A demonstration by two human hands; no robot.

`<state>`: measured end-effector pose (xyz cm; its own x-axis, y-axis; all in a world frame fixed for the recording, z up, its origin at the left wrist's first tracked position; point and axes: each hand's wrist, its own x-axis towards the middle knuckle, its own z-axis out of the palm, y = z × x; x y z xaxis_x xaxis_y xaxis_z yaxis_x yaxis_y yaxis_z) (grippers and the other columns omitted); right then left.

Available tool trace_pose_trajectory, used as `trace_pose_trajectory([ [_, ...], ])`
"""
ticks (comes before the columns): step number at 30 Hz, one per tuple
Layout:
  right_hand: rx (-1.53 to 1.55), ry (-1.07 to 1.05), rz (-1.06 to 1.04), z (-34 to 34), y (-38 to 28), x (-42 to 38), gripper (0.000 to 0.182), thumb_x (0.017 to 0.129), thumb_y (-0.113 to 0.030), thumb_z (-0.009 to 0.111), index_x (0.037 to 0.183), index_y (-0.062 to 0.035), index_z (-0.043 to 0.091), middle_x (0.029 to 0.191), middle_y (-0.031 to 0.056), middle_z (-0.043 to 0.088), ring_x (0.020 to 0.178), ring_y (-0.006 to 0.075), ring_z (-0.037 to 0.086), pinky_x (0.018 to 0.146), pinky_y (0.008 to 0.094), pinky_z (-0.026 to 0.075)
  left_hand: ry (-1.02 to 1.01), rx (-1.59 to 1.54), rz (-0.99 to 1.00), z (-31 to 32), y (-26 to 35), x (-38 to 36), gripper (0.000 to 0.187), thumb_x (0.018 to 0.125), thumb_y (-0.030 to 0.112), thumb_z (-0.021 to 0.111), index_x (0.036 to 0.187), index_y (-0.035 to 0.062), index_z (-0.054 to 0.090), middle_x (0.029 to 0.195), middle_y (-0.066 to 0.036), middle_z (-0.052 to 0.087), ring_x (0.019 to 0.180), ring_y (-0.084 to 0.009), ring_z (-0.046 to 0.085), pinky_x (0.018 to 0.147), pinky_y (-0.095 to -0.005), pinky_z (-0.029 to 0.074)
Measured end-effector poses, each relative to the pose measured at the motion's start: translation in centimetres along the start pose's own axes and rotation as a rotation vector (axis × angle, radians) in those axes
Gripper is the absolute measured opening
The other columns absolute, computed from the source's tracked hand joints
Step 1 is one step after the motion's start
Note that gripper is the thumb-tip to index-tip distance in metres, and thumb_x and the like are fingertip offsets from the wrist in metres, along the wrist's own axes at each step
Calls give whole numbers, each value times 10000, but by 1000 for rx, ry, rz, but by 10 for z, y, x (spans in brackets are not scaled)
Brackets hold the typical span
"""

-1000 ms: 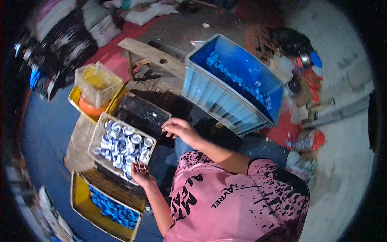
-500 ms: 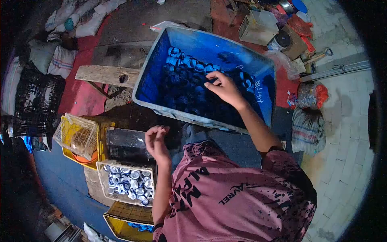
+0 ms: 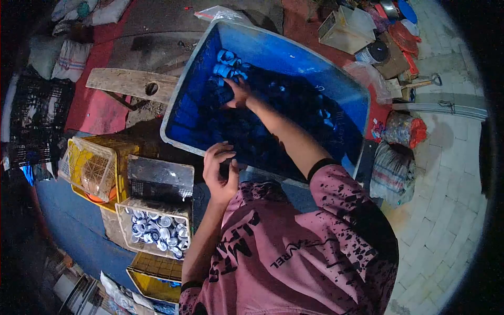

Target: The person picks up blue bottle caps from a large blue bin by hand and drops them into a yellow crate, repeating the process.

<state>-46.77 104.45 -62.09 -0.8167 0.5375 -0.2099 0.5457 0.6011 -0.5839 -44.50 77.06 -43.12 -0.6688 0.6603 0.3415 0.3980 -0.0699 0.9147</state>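
My right hand reaches into a large blue tub, fingers and thumb spread over the pile at its left side. Close beyond the fingertips lie small round, ring-like pieces, lit pale blue; the rest of the pile is in deep shadow. At the tub's near rim is my left hand, its fingers bent and its thumb held apart from them, with a dark gap between and no piece visible in it. Left of that forearm stands a pale crate of white and blue round pieces.
A yellow crate with a clear basket stands at left, another yellow crate below. A wooden plank juts out beside the tub's left wall. Sacks, a dark bucket and a pale box lie to the right.
My right hand has moved left and deeper into the tub, its fingers spreading. My left hand has risen to the near rim, thumb now apart. The whole view has shifted somewhat.
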Motion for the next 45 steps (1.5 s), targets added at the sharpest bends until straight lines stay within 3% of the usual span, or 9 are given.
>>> trace_pose_trajectory([
  [10, -38, 177, -56, 63, 19, -1, 1053, 682, -516, 881, 1520, -150, 359, 1515, 340, 352, 1330, 548, 412, 1082, 610, 392, 53, -57, -70, -4, -9, 6, 149, 845, 57, 634, 968, -21, 668, 1078, -192, 682, 1077, -332, 643, 984, -414, 478],
  [19, 135, 296, -361, 61, 17, 7, 966, 723, -344, 850, 1524, -98, 370, 1387, 250, 533, 1292, 454, 500, 1127, 600, 320, 52, -26, -24, 0, -15, 6, 149, 838, 36, 621, 963, -32, 665, 1040, -183, 689, 1061, -334, 652, 974, -421, 485],
  [21, 62, 139, -245, 68, 31, 17, 965, 725, -321, 849, 1530, -105, 362, 1376, 248, 560, 1278, 447, 526, 1145, 585, 310, 73, -21, -34, 1, -13, 7, 147, 837, 36, 620, 960, -33, 666, 1027, -180, 692, 1054, -336, 655, 972, -421, 486],
  [26, -180, 151, -117, 111, 60, 12, 892, 719, -304, 856, 1480, -120, 427, 1305, 221, 627, 1217, 425, 596, 1122, 528, 382, 76, 0, -18, 3, -19, 4, 141, 843, 33, 615, 954, -34, 670, 1038, -180, 694, 1059, -332, 655, 972, -414, 486],
  [31, 210, -124, 17, 24, 24, -16, 873, 744, -287, 861, 1488, -128, 434, 1373, 198, 601, 1281, 360, 559, 1063, 478, 464, 100, -22, -54, 2, -18, 3, 136, 853, 39, 622, 956, -34, 672, 1072, -183, 693, 1067, -322, 654, 982, -406, 482],
  [34, 301, 120, -133, 25, 51, -20, 879, 713, -271, 898, 1451, -93, 454, 1352, 152, 600, 1271, 307, 558, 1053, 457, 463, 121, -104, -141, 4, -20, 1, 124, 898, 33, 610, 991, -28, 664, 1108, -168, 686, 1080, -270, 648, 985, -376, 477],
  [37, 777, 284, -52, 27, 70, -28, 781, 749, -250, 887, 1395, -75, 485, 1320, 107, 589, 1231, 260, 572, 1041, 429, 471, 154, -314, -396, 9, -14, 5, 152, 947, 23, 585, 1081, -18, 643, 1158, -125, 655, 1136, -211, 608, 1028, -342, 439],
  [40, 1105, 94, 113, -50, 12, -74, 782, 785, -252, 873, 1425, -94, 453, 1297, 88, 586, 1215, 235, 579, 1035, 401, 483, 172, -420, -512, 11, -9, 20, 163, 961, 30, 581, 1110, -5, 635, 1160, -106, 649, 1136, -193, 600, 1043, -335, 435],
  [45, 1453, 0, 158, -93, -25, -116, 853, 812, -265, 857, 1498, -107, 376, 1336, 94, 545, 1222, 234, 558, 1029, 381, 471, 194, -718, -724, 41, -16, 52, 467, 981, 214, 616, 1382, 26, 468, 1367, -96, 511, 1256, -181, 499, 1078, -351, 400],
])
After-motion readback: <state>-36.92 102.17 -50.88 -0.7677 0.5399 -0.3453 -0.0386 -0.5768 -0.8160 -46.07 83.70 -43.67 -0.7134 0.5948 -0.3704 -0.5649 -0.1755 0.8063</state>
